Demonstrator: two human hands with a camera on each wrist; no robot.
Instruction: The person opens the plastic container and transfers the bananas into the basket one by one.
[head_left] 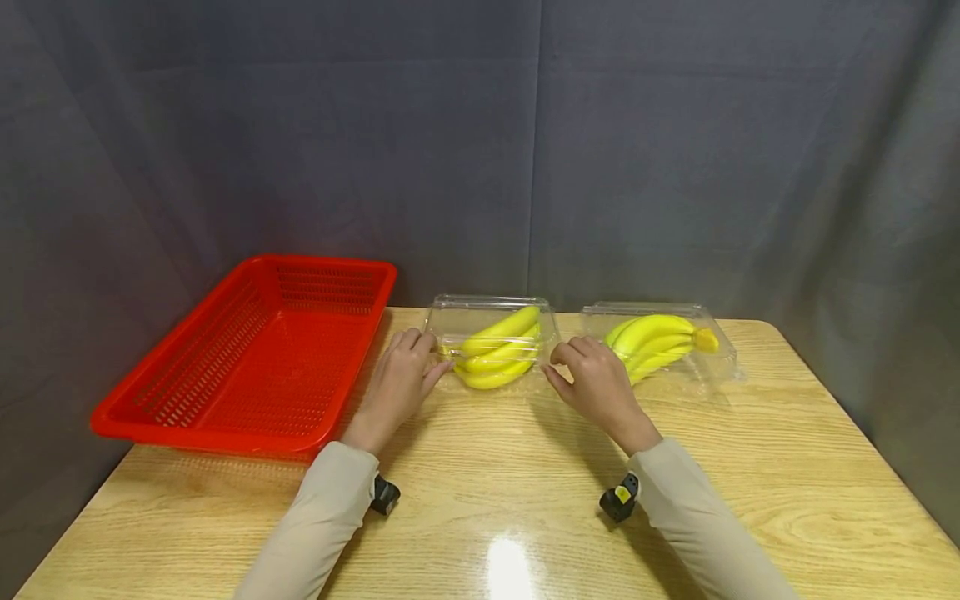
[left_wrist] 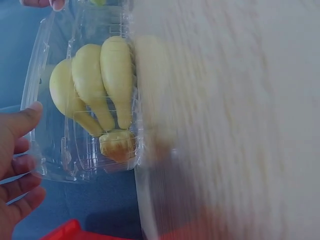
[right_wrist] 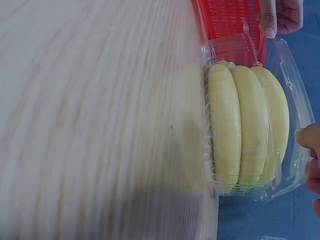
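Observation:
A bunch of yellow bananas (head_left: 498,350) lies in a clear plastic clamshell box (head_left: 487,302) near the table's back edge. My left hand (head_left: 405,367) grips the lid's left corner, and in the right wrist view its thumb lies along the clear plastic. On the opposite corner, my right hand (head_left: 596,379) holds the lid edge between thumb and fingers. The lid stands tilted over the bananas in both wrist views. Right beside my right hand, a second clear box (head_left: 600,308) contains another bunch of bananas (head_left: 660,337), stem end pointing right.
A large red plastic basket (head_left: 330,417) with perforated sides sits at the left of the wooden table (head_left: 480,467). Behind the table hangs a dark grey curtain (head_left: 465,167), close to the boxes.

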